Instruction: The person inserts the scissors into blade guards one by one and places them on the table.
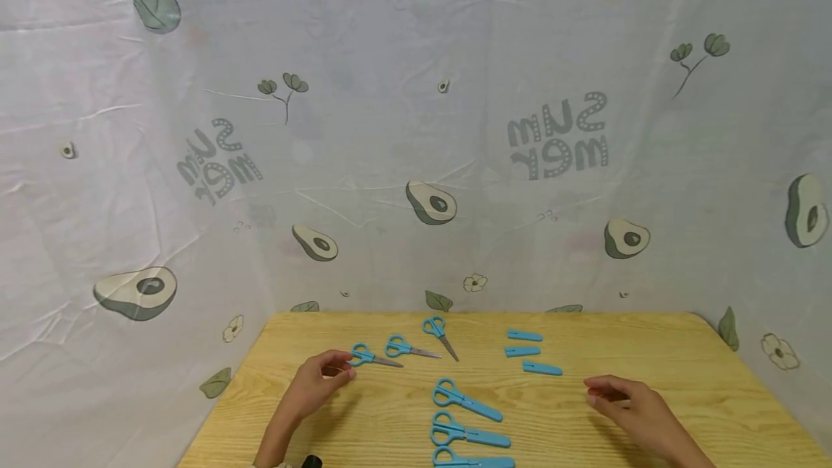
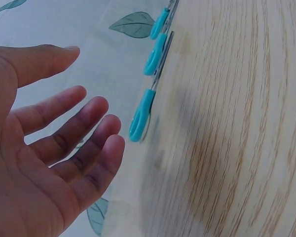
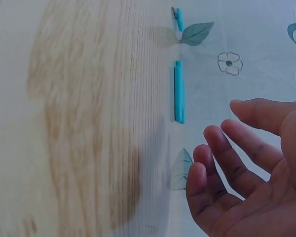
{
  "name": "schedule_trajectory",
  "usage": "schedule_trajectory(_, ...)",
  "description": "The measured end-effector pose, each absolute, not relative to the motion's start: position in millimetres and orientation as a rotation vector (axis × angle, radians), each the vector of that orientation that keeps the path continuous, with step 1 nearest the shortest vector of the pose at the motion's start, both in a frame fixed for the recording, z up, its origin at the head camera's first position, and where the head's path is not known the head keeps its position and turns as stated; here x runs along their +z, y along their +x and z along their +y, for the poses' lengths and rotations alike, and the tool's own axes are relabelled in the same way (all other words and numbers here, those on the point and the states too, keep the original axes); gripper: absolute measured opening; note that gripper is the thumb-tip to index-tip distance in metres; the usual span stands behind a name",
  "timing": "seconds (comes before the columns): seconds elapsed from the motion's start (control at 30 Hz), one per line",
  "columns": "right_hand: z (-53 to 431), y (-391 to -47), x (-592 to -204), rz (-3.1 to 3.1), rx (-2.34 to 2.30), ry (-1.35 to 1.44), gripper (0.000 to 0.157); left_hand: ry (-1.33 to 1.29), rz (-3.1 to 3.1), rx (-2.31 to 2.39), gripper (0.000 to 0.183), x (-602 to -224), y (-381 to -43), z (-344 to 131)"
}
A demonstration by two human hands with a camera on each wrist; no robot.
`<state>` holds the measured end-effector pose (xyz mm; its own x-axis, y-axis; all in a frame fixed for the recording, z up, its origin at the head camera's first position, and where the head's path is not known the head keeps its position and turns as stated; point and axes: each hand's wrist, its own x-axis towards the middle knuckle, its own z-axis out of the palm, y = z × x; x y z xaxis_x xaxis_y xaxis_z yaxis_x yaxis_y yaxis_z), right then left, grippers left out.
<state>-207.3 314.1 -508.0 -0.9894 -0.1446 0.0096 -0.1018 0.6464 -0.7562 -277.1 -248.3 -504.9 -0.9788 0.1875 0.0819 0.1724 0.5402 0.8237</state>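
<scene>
Taking the table as a dial with 12 o'clock at its far edge, three sheathed scissors lie nearest, stacked in a column at 6, the closest cut off by the bottom of the head view. At 3 o'clock the right hand hangs empty, fingers loosely bent, thumb held wide. At 9 o'clock the left hand is likewise empty and wide, just beside the nearest bare scissors; its wrist view shows a gap between them. Farther on, three loose blue caps lie around 1 o'clock, apart from the right hand. Three bare scissors run from 10 to 11 o'clock, two with tips towards 4, the farthest towards 5. Beyond hangs a printed cloth with two mirrored "SUMMER" prints.
</scene>
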Motion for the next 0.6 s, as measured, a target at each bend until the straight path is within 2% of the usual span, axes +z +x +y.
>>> schedule_trajectory(0.27,308.6,-210.4,-507.8,2.808,-1.226,-0.067,0.040,0.319,2.774,1.428,0.038,-502.7,-274.4,-251.2)
schedule_trajectory(0.6,312.6,-214.0,-509.3,2.847,-1.214,-0.044,0.044,0.298,2.794,1.395,0.041,-506.8,-280.7,-250.7)
